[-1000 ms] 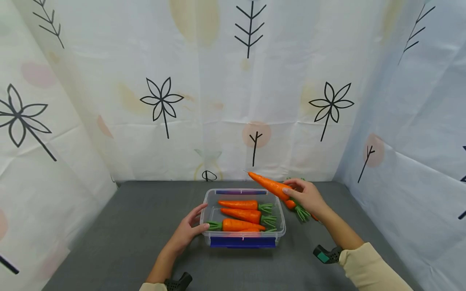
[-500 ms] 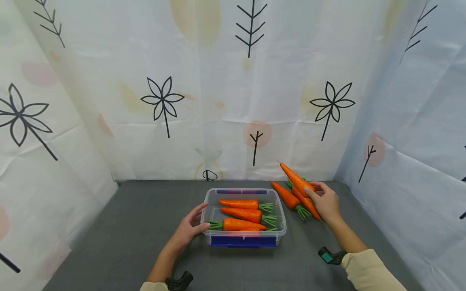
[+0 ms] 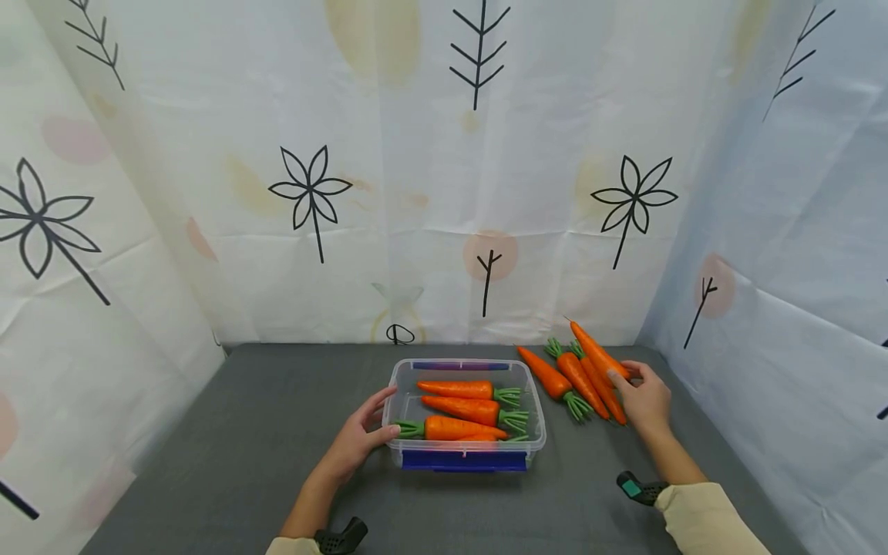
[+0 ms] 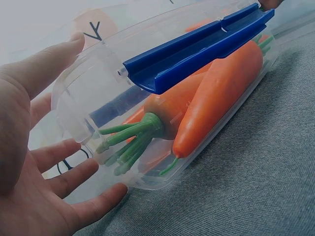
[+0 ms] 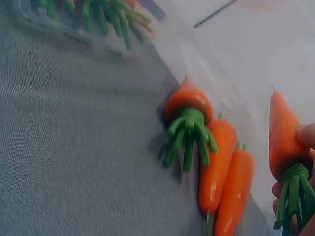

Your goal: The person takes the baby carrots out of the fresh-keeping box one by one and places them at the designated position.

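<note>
My right hand point(image 3: 645, 397) pinches an orange carrot point(image 3: 595, 348) near its leafy end, its thin tip pointing up and left. In the right wrist view the thumb presses the side of this carrot point(image 5: 281, 142), and its green stalks hang below. Beside it on the table lie three carrots point(image 3: 548, 375), two of them close together with tips toward me. My left hand point(image 3: 358, 438) rests at the left side of a clear plastic container point(image 3: 472, 445), fingers spread and thumb by the rim. Several carrots point(image 3: 461, 410) lie inside it. Blue latches point(image 4: 197, 56) mark its long sides.
Dark grey cloth point(image 3: 277, 432) covers the table. A pale patterned curtain point(image 3: 416, 154) rises along the back edge and both sides. The loose carrots lie right of the container, near the table's back right corner.
My right hand has moved right with the carrot, from beside the container's back right corner to beyond the loose carrots, uncovering them. The left hand and container have stayed in place.
</note>
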### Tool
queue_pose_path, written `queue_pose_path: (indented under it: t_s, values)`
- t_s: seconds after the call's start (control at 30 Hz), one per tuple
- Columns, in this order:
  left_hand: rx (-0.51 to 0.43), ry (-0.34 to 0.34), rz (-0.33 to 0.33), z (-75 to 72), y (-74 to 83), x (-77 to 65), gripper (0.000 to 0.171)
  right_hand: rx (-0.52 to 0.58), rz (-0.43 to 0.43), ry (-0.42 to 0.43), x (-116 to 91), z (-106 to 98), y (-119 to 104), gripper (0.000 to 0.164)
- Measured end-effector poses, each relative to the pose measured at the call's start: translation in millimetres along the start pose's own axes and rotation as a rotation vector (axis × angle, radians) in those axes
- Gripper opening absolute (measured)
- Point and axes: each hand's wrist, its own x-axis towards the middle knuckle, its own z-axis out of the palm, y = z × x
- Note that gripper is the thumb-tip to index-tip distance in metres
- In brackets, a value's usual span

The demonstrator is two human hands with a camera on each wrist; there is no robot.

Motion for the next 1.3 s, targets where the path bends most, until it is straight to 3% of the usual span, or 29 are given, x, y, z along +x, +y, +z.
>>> queue_pose_path:
  t_s: [0.6, 1.1, 1.3]
  values:
    - [0.006, 0.004, 0.003, 0.0, -0.4, -0.6, 0.062, -0.102, 0.128, 0.024, 7.2, -4.5, 36.4, 0.044]
    - [0.011, 0.001, 0.005, 0.0, -1.8, 0.3, 0.063, -0.232, 0.256, -0.104, 5.6, -9.3, 41.5, 0.049]
    - [-0.001, 0.002, 0.009, 0.0, -1.9, -0.1, 0.062, -0.248, 0.263, -0.154, 7.9, -12.6, 40.3, 0.053]
